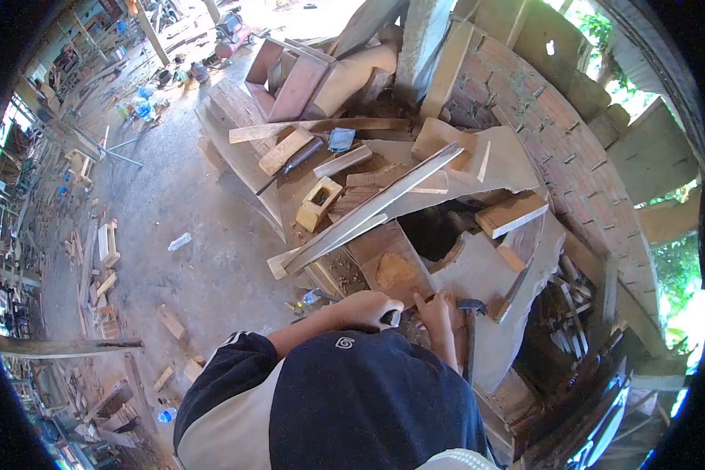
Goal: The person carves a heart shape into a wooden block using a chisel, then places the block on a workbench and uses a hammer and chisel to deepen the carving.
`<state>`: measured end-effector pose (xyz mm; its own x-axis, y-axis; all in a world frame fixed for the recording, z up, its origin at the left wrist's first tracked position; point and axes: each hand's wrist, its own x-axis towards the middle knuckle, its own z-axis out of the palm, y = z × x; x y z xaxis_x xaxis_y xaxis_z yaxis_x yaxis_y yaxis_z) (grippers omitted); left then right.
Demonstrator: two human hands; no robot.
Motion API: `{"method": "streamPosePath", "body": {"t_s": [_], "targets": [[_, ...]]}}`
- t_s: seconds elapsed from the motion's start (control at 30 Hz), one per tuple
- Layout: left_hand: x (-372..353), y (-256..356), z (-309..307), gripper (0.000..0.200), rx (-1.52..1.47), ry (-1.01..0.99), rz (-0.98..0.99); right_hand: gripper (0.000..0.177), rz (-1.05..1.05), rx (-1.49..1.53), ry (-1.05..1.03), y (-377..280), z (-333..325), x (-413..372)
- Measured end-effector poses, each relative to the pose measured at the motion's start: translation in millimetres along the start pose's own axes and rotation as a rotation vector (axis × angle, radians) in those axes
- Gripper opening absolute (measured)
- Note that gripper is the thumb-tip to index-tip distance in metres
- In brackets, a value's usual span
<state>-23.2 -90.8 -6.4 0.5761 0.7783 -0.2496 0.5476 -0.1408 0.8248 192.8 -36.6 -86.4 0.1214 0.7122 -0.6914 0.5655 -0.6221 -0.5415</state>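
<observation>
My left hand [374, 309] is closed around a small object with a dark and pale end [391, 316]; its kind is too small to make out. Close to its right, my right hand [439, 315] has its fingers bent in toward the left one, and whatever they grip is hidden. Both hands are just in front of my chest, at the near edge of a wood-covered bench. Beside the right hand stands a tool with a dark head and long handle [471, 305], hammer-like. Beyond the hands lies a wooden board with an orange-brown patch [395, 266].
A long narrow strip of wood [368, 207] crosses the bench diagonally. Behind it lie a yellow block with a hole [319, 204], a chisel-like tool [299, 157] and a blue packet [341, 139]. A brick wall [556, 141] borders the right. A plastic bottle [179, 241] and wood offcuts lie on the floor.
</observation>
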Motion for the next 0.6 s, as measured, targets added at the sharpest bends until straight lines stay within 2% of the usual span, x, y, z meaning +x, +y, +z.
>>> {"method": "streamPosePath", "body": {"t_s": [0.07,0.1,0.17,0.2,0.27,0.37,0.43,0.5,0.6], "targets": [[0.4,-0.7,1.2,0.023,0.006,0.018,0.041,0.039,-0.281,-0.117,0.029,51.9,-8.8,28.0],[1.2,-0.2,1.9,0.023,0.005,0.014,0.043,0.039,-0.278,-0.116,0.030,59.8,-18.4,21.2],[3.7,1.7,4.0,0.021,0.020,0.019,0.062,0.031,-0.470,-0.132,0.382,60.1,-46.6,-14.5],[4.3,4.4,4.3,0.021,0.019,0.015,0.064,0.031,-0.466,-0.132,0.385,66.1,-57.6,-24.6],[5.3,10.0,3.2,0.020,0.004,-0.022,0.048,0.032,-0.381,-0.380,0.709,82.3,-75.0,-38.8],[13.6,-0.8,13.8,0.019,0.031,-0.046,0.125,0.037,-0.260,-0.493,0.793,112.0,-86.2,-49.7],[15.4,5.5,12.8,0.019,0.021,-0.080,0.128,0.043,-0.191,-0.450,0.747,141.9,-86.5,-36.2],[16.2,11.0,14.3,0.019,0.008,-0.107,0.124,0.047,-0.158,-0.335,0.538,154.3,-88.7,-31.7],[17.3,16.0,16.4,0.019,0.015,-0.123,0.131,0.049,-0.161,-0.434,0.536,152.2,-88.1,-34.0]]}}
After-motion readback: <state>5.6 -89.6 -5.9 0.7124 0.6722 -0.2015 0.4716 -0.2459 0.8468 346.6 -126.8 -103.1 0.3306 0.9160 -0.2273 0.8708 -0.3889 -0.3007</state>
